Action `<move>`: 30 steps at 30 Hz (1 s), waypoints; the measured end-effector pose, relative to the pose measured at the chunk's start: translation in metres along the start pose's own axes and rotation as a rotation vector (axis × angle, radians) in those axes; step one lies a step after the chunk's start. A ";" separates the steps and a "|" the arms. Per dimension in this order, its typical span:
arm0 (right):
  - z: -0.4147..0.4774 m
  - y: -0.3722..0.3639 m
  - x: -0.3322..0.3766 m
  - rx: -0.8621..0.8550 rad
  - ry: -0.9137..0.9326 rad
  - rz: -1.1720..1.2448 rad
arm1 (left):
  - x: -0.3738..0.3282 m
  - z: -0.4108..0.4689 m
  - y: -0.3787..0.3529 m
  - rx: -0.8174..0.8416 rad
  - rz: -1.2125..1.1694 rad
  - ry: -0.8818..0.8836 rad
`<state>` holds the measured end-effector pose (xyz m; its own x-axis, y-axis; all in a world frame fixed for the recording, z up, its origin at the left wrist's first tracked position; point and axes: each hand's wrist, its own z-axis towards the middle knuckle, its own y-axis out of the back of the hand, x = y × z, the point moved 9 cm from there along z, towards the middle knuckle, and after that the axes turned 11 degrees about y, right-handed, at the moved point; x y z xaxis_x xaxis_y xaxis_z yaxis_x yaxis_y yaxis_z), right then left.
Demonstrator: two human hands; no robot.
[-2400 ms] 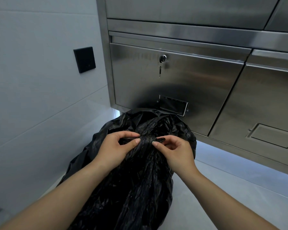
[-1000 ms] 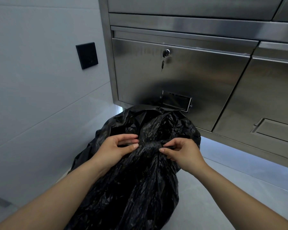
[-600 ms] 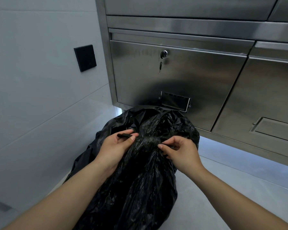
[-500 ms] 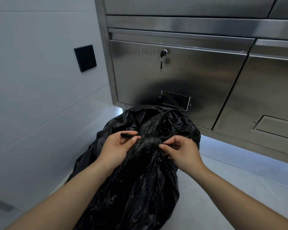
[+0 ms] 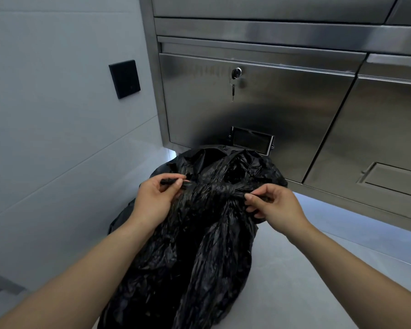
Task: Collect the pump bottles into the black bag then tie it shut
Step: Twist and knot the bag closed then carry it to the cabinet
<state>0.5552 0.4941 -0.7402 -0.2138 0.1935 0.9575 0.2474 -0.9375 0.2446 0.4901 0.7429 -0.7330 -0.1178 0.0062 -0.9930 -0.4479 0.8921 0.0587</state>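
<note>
A full black bag (image 5: 199, 257) of crinkled plastic stands on the floor in front of me. Its gathered top is twisted into a knot (image 5: 214, 189) between my hands. My left hand (image 5: 156, 200) pinches one black tail of the bag to the left of the knot. My right hand (image 5: 274, 206) pinches the other tail to the right. Both tails are stretched outward. No pump bottles show; the bag hides whatever is in it.
A stainless steel cabinet (image 5: 282, 110) rises right behind the bag, with a key (image 5: 233, 87) hanging from its lock and a small label holder (image 5: 252, 140). A white tiled wall with a black square panel (image 5: 124, 79) stands on the left. Grey floor (image 5: 306, 269) lies to the right.
My hands have drawn further apart, pulling the bag's two tails outward, and the knot between them looks tighter. The bag itself has stayed in place.
</note>
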 end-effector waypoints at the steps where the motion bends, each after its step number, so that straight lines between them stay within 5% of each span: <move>1: -0.001 -0.002 0.003 -0.006 0.016 0.024 | -0.001 0.001 -0.003 0.019 -0.038 -0.002; 6: -0.003 -0.013 0.000 0.097 -0.034 -0.067 | 0.003 0.000 -0.018 0.130 -0.188 0.076; 15: -0.005 -0.023 -0.004 0.214 0.007 -0.420 | 0.010 -0.007 -0.012 0.158 0.157 0.085; 23: -0.002 -0.011 0.011 0.057 0.107 -0.399 | 0.018 -0.013 -0.022 0.187 0.361 0.068; 30: 0.001 0.005 0.010 -0.030 0.035 -0.145 | 0.015 -0.001 -0.017 0.141 0.227 0.008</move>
<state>0.5549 0.4913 -0.7290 -0.2778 0.3176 0.9066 0.1833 -0.9089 0.3746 0.4950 0.7271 -0.7487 -0.2085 0.2103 -0.9551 -0.2816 0.9223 0.2646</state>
